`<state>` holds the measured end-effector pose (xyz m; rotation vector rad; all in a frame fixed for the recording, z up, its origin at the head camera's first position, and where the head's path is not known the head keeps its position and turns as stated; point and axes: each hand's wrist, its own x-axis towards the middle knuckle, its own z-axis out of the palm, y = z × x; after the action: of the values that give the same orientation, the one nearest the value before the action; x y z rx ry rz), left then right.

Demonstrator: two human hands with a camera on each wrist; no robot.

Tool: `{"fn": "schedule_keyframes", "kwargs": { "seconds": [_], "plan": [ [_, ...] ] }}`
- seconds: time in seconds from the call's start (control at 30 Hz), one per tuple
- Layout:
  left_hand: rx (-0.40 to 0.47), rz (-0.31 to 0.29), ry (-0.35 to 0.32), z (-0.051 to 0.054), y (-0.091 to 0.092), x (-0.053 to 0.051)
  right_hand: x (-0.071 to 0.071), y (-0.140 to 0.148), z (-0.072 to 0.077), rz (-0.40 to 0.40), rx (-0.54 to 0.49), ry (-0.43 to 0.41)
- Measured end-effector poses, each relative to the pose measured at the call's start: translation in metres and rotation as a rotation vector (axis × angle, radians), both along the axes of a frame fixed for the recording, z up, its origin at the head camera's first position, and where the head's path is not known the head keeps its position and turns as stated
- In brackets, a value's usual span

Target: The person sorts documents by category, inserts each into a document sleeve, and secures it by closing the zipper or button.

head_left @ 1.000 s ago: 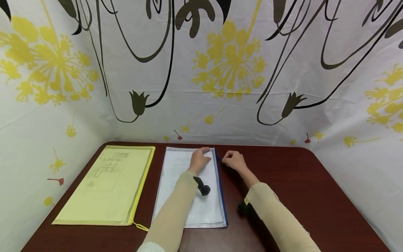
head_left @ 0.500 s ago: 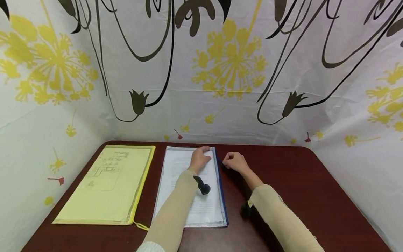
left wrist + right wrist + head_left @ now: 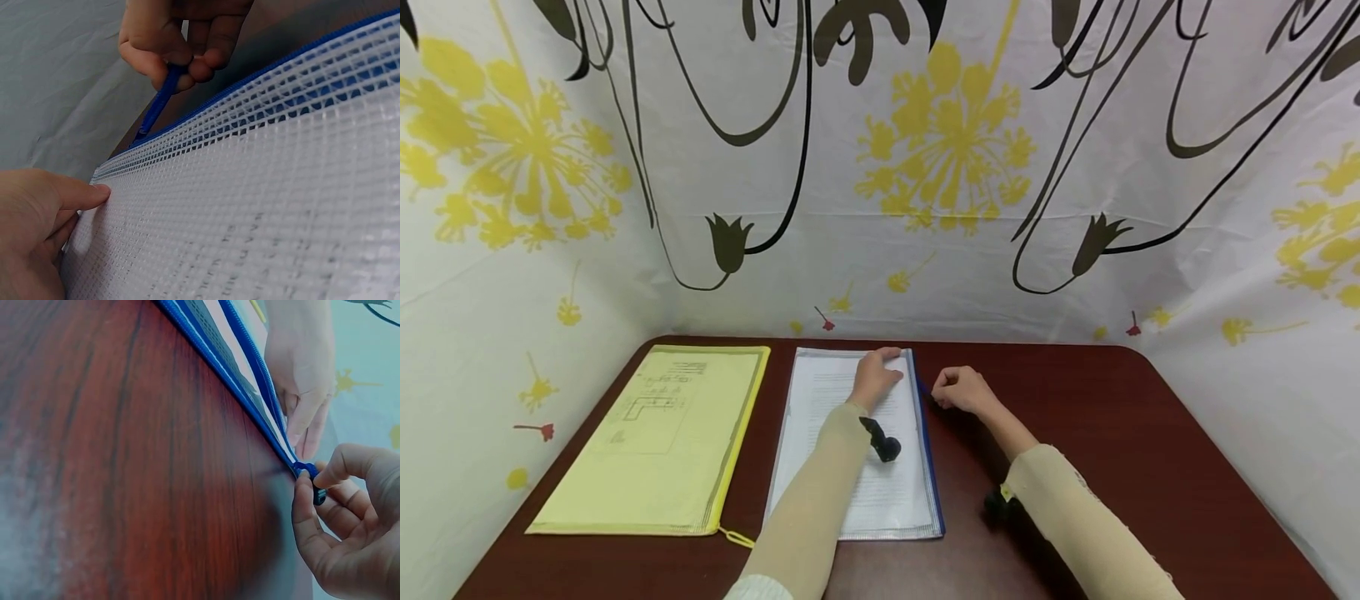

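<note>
A clear mesh zip pouch with a blue zip along its right side holds a printed sheet. At its far edge my left hand holds the pouch, thumb on the mesh and other fingers at the edge. My right hand pinches the blue zip pull just off the far right corner. In the right wrist view, the zip's two blue edges stand apart and meet at the slider near my right fingertips. The left hand's fingers are partly hidden behind the pouch edge.
A yellow zip pouch with a printed sheet lies to the left, its yellow pull loop at the near corner. Both rest on a dark red-brown table. A patterned white cloth hangs behind and at both sides.
My right hand has moved slightly right and toward me along the pouch's blue side, still pinching the zip pull. The left hand and both pouches stay in place.
</note>
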<state>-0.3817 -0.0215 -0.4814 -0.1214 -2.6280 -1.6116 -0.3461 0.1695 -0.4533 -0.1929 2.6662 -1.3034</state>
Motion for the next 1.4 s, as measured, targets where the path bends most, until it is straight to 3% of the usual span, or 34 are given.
{"fn": "schedule_keyframes", "kwargs": {
  "seconds": [0.8, 1.4],
  "plan": [
    [-0.031, -0.033, 0.031, 0.005, -0.003, 0.006, 0.023, 0.012, -0.001, 0.192, -0.023, -0.05],
    [-0.025, -0.043, 0.004, 0.008, -0.003, 0.006, 0.048, 0.021, 0.002, 0.329, -0.063, -0.126]
  ]
}}
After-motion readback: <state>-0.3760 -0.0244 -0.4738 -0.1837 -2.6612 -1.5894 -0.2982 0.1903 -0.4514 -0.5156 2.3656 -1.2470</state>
